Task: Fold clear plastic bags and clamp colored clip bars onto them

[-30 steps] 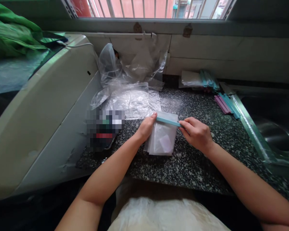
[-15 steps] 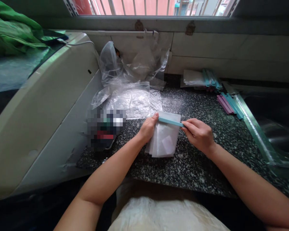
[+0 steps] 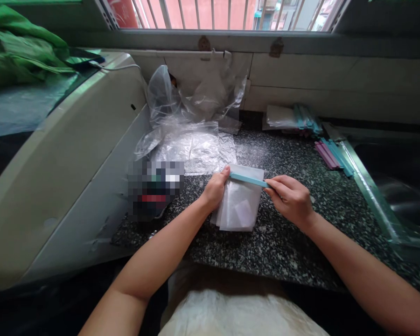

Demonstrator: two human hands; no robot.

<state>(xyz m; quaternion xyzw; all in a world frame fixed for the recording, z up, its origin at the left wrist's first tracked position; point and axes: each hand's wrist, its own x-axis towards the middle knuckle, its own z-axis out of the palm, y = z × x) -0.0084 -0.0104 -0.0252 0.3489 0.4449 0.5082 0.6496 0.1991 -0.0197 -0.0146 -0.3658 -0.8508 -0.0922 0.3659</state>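
Note:
A small clear plastic bag (image 3: 240, 205) lies on the speckled dark countertop (image 3: 283, 238). Across its top runs a light blue sealing clip (image 3: 248, 179). My left hand (image 3: 215, 189) is closed on the clip's left end and the bag's left edge. The clip's right end is pinched in my right hand (image 3: 291, 199), whose fingers are curled round it. Both hands rest on the counter on either side of the bag.
Crumpled clear plastic bags (image 3: 192, 121) lie behind. More blue and pink clips (image 3: 331, 153) and another bag stack (image 3: 289, 116) sit at the back right beside a steel sink (image 3: 399, 196). A white appliance (image 3: 66, 154) stands left, with green cloth (image 3: 17, 51) on it.
Both hands stay on the clip and bag in almost the same spot; only the camera view shifts slightly.

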